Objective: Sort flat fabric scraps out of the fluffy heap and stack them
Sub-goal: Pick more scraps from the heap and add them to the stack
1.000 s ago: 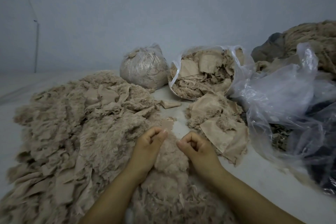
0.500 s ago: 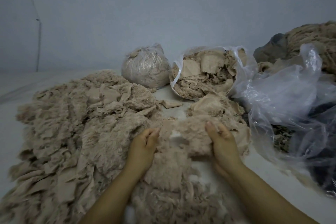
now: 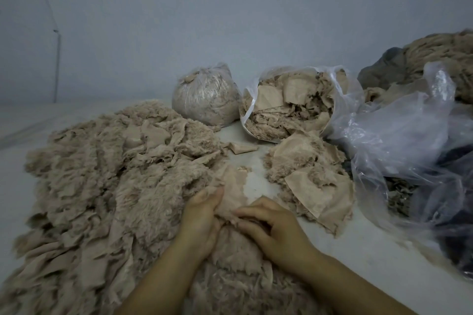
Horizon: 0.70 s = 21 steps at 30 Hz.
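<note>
Both hands meet at the near edge of the fluffy heap (image 3: 102, 186), close together and almost touching. The left hand (image 3: 202, 217) has its fingers curled into a flat scrap (image 3: 234, 186) that lies partly on the heap's right edge and partly on the table (image 3: 371, 258); the right hand (image 3: 271, 227) bends over a fluffy tuft just beside it, fingertips pressing into the fibres, though whether it truly pinches anything cannot be told. The stack of flat scraps (image 3: 312, 181) sits to the right of the heap, with a bare strip of table between them, and an open bag (image 3: 289, 107) of similar pieces lies beyond the stack. A tied bag (image 3: 204, 100) stands behind the heap, and loose clear plastic (image 3: 404, 140) spreads to the stack's right. The likely trouble is that fluff clings to the scrap: lifted as it is, it would probably drag a clump of pile across to the stack and muddy the sorting. The scrap looks thin and limp, so it may fold or bunch in the grip and land crumpled instead of flat. The stack itself looks loose and uneven, and a careless drop could push pieces off toward the plastic.
</note>
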Available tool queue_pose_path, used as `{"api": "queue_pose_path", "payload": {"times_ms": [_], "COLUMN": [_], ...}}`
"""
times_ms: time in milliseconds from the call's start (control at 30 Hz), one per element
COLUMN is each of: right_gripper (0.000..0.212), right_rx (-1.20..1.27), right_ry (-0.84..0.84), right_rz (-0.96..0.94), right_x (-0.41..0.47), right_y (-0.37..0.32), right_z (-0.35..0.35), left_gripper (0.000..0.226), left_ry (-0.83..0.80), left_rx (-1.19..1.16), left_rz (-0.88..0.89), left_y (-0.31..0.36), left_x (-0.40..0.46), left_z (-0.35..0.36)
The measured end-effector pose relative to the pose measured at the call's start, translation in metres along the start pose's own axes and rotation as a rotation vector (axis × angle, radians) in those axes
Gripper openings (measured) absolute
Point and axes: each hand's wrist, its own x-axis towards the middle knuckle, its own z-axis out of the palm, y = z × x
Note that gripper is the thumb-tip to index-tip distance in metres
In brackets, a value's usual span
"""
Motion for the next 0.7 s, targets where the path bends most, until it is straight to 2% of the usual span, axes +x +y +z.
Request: {"api": "queue_pose_path", "payload": {"times_ms": [67, 200, 300, 367, 467, 533, 567, 600, 700], "right_gripper": [0.014, 0.009, 0.033, 0.029, 0.034, 0.035, 0.026, 0.016, 0.018], "right_rx": [0.117, 0.304, 0.391, 0.366, 0.401, 0.524, 0.573, 0.617, 0.721], "right_ry": [0.039, -0.127, 0.083, 0.235, 0.169, 0.147, 0.178, 0.215, 0.275], "right_rz": [0.079, 0.128, 0.135, 0.157, 0.31, 0.369, 0.388, 0.421, 0.501], "right_x": [0.001, -0.002, 0.001, 0.005, 0.006, 0.005, 0.005, 0.006, 0.009], "right_y": [0.0, -0.002, 0.0, 0.002, 0.001, 0.0, 0.0, -0.001, 0.007], "right_z": [-0.004, -0.01, -0.018, -0.021, -0.015, -0.008, -0.007, -0.007, -0.011], "left_gripper": [0.018, 0.023, 0.023, 0.026, 0.032, 0.029, 0.026, 0.021, 0.018], "left_ry": [0.037, 0.015, -0.041, -0.132, -0.265, -0.237, -0.194, -0.138, -0.015], "left_rx": [-0.093, -0.19, -0.229, -0.149, 0.071, 0.268, 0.328, 0.35, 0.265], "left_rz": [-0.011, -0.056, -0.075, -0.099, -0.109, -0.041, 0.008, 0.057, 0.105], "left_y": [0.005, 0.008, 0.008, 0.006, -0.005, -0.012, -0.013, -0.013, -0.01], "left_x": [0.005, 0.007, 0.007, 0.002, -0.008, -0.011, -0.01, -0.008, -0.004], "left_z": [-0.004, -0.006, -0.008, -0.006, -0.002, -0.001, -0.001, -0.001, -0.003]}}
